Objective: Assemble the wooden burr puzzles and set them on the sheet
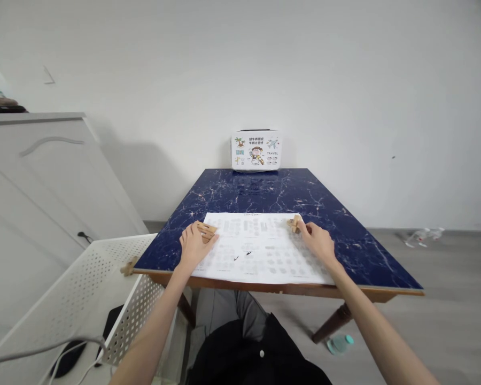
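Note:
A white printed sheet (260,262) with rows of faint grey figures lies on the blue table. At its left edge, my left hand (193,247) has fingers and thumb closed around flat, slotted wooden pieces (207,230). My right hand (319,244) pinches a small wooden assembly (294,223) of crossed pieces at the sheet's upper right corner. How these pieces join is too small to make out. Two small dark marks (248,253) show near the middle of the paper.
A white case (256,151) with travel drawings stands at the back of the blue marbled table (232,187), against the wall. Left of the table is a white perforated basket (70,291) with cables; a wooden piece (129,266) is at the table's left corner. A bottle (340,344) lies on the floor.

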{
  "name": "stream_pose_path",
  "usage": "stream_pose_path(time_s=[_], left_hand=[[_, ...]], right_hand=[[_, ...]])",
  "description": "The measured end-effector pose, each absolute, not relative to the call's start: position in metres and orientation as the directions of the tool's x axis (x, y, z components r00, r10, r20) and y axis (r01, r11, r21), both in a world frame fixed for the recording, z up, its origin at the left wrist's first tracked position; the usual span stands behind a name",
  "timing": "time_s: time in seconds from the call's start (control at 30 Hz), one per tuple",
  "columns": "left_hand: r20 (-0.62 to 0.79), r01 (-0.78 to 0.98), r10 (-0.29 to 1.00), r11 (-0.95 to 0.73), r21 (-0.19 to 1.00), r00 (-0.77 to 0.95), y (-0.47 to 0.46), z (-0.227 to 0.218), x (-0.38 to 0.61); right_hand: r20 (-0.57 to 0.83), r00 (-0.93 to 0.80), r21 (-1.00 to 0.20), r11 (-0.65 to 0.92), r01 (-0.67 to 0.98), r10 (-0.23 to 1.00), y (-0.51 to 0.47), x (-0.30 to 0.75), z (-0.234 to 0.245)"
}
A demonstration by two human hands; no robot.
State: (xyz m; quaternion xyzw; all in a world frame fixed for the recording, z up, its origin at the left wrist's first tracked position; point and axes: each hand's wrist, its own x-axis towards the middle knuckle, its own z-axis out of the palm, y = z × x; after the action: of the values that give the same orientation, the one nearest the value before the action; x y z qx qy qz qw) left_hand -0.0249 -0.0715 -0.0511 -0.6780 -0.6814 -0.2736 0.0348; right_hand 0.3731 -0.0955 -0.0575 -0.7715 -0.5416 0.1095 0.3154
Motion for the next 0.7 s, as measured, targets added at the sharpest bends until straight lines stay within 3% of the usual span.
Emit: stream_pose_path(time_s=[0.37,0.6,0.7], left_hand=[[0.407,0.95,0.911,-0.064,0.307,-0.07,-0.062,-0.048,-0.028],[0.442,0.965,0.894,-0.046,0.258,-0.076,-0.065,-0.043,-0.018],[0.456,0.971,0.887,-0.039,0.234,-0.074,-0.064,-0.042,-0.012]], right_hand=[[0.135,0.396,-0.635,-0.228,0.738,0.908,-0.098,0.372,-0.055],[0.228,0.452,-0.717,-0.165,0.677,0.863,-0.116,0.374,-0.053],[0.294,0.398,-0.731,-0.063,0.679,0.869,-0.126,0.368,-0.053]])
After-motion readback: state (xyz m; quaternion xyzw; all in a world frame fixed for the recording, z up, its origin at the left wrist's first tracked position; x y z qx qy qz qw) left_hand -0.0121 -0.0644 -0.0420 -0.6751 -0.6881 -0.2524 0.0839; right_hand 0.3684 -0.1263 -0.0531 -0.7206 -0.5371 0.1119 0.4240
